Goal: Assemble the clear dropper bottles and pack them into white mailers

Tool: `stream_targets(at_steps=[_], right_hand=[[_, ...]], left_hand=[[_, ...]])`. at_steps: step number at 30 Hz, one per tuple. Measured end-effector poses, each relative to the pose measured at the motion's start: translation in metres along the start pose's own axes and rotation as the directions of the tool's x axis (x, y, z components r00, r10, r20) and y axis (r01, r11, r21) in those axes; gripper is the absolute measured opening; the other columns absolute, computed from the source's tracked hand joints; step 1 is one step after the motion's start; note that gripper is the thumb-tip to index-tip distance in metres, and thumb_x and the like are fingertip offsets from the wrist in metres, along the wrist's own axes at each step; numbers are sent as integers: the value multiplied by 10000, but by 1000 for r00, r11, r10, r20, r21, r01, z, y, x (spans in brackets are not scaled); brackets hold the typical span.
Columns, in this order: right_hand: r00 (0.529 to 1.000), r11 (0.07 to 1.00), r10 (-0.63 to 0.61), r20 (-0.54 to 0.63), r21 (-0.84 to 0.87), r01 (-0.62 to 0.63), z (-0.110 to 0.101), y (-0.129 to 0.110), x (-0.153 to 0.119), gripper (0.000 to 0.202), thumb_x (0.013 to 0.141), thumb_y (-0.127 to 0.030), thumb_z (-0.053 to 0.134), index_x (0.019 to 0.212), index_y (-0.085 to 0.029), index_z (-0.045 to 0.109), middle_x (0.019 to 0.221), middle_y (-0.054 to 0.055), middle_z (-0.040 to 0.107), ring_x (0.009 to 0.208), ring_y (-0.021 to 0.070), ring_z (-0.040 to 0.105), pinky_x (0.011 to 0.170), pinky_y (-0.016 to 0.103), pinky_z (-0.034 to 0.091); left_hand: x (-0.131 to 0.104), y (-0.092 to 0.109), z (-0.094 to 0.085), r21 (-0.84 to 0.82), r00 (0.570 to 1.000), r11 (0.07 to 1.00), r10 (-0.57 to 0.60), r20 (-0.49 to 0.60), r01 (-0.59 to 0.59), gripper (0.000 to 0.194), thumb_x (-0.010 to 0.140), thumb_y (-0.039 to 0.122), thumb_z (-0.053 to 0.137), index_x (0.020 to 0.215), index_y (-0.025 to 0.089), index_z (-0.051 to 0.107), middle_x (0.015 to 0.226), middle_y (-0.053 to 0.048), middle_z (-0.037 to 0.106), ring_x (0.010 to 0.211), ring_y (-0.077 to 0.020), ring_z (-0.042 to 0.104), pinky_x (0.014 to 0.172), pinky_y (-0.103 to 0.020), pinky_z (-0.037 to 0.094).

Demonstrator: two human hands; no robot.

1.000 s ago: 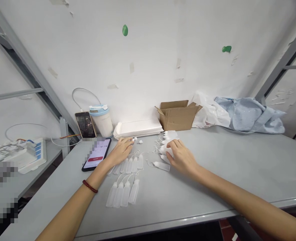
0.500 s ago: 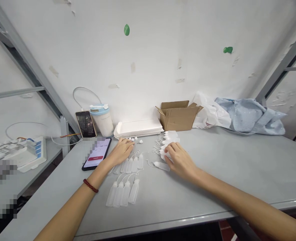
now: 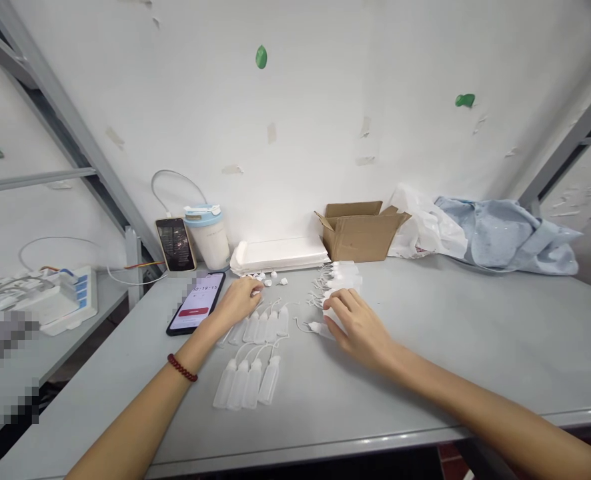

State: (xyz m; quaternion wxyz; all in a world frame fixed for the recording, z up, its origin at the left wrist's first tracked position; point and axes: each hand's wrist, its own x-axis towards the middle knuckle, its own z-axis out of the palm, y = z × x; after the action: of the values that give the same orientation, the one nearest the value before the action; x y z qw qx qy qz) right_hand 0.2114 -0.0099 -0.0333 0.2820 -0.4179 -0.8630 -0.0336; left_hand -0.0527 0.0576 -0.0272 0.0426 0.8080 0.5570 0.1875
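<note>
Little bottles [image 3: 344, 283], see-through white, in a pile just past the fingers of the right hand [image 3: 358, 325]. On that hand, fingers bent, with a small gap from pointer finger to thumb. Seems to touch the near end of the pile; cannot tell if pinching one. Right by the thumb, one lone bottle [image 3: 321, 329], lying flat, partly under the hand, with its thin tube curling out to the left.

On the left hand [image 3: 238, 300], fingers bent and close together, down low by the small white caps [image 3: 274, 277]. Cannot tell if holding a cap, with the fingertips too hard to see. Just below that hand, a row of bottles [image 3: 271, 325], partly hidden by it. Nearer the table's front edge, four more bottles [image 3: 245, 385], side by side, tubes pointing away. Behind the caps, a flat white stack [image 3: 281, 253]; next to it, an open brown box [image 3: 363, 237].
</note>
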Motion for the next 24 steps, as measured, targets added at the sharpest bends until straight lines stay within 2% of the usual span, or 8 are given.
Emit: stream_targets(at_steps=[5, 11, 16, 20, 24], right_hand=[[995, 989, -100, 15, 108, 97, 1, -6, 4, 138, 887, -152, 402, 947, -172, 525, 884, 85, 596, 812, 195, 527, 696, 321, 416], [972, 978, -175, 159, 140, 153, 12, -9, 20, 195, 900, -145, 374, 1025, -153, 524, 862, 84, 616, 763, 181, 556, 681, 302, 385], [924, 970, -241, 295, 77, 229, 22, -16, 41, 254, 911, -162, 348, 1083, -149, 533, 811, 75, 621, 671, 169, 550, 651, 296, 351], [896, 974, -225, 381, 105, 200, 23, -25, 52, 245, 916, -174, 340, 1042, -164, 551, 781, 51, 632, 588, 135, 519, 673, 293, 344], [882, 975, -218, 418, 141, 174, 23, -29, 54, 238, 922, -198, 336, 949, -172, 571, 721, 30, 610, 540, 112, 475, 655, 270, 335]], left_hand=[[-3, 3, -2, -52, 996, 995, -84, -31, 82, 253, 690, 167, 511, 843, 134, 709, 808, -105, 699, 770, -252, 633, 737, -332, 456], [0, 6, -3, -238, 976, 956, -198, -88, 172, 284, 671, 140, 511, 885, 135, 699, 853, -81, 717, 776, -217, 652, 754, -306, 492], [1, 13, -5, -438, 961, 879, -256, -101, 188, 253, 651, 143, 561, 873, 97, 675, 871, -92, 717, 780, -179, 668, 747, -256, 521], [-1, 18, -8, -541, 953, 824, -275, -124, 168, 208, 641, 201, 627, 822, 110, 674, 834, -85, 715, 776, -190, 659, 736, -295, 522], [-2, 23, -10, -716, 938, 674, -339, -80, 183, 243, 583, 240, 704, 789, 115, 668, 816, -78, 705, 774, -195, 643, 757, -325, 500]])
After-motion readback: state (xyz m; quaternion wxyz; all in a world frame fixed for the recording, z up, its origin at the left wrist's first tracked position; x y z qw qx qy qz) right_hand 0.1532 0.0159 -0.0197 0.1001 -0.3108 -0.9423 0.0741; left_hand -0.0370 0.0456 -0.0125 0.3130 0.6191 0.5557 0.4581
